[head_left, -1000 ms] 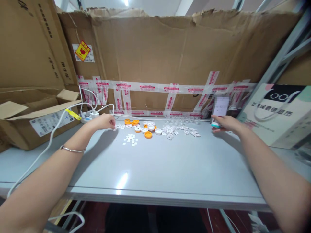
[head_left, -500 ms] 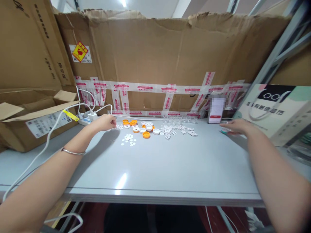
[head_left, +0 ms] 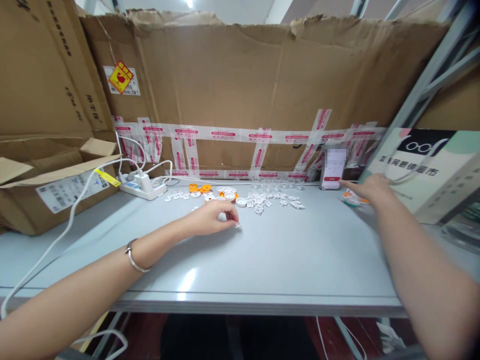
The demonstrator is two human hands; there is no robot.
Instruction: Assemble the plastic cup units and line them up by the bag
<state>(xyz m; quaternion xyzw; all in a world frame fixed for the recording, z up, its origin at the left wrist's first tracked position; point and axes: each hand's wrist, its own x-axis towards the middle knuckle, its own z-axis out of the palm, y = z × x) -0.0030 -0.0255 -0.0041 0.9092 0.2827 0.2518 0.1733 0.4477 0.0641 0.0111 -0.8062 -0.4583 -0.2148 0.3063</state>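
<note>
the left hand (head_left: 215, 218) pinches a small white piece (head_left: 237, 225) between thumb and fingertips, low over the middle of the pale grey table (head_left: 285, 260), between the heaped parts and the front edge; whether the piece touches the surface i cannot tell. a silver metal bangle (head_left: 135, 259) circles that wrist. the right hand (head_left: 369, 189) reaches toward the back right corner, a fingertip close to the lower edge of an upright smartphone (head_left: 333, 172) with a lit screen. beneath that hand lies a blurred orange and teal item (head_left: 350, 201); whether the fingers grip it i cannot tell.

along the back edge, left of centre, are orange round plastic parts (head_left: 205, 189) and white round plastic rings (head_left: 241, 202), partly hidden by the left hand. to their right lies a spread of small white plastic pieces (head_left: 258, 201), with clear plastic cups (head_left: 277, 185) behind. small pale bits (head_left: 176, 196) lie to their left, near a white power strip (head_left: 144, 190). an open brown cardboard box (head_left: 71, 187) stands at the back left corner.
</note>
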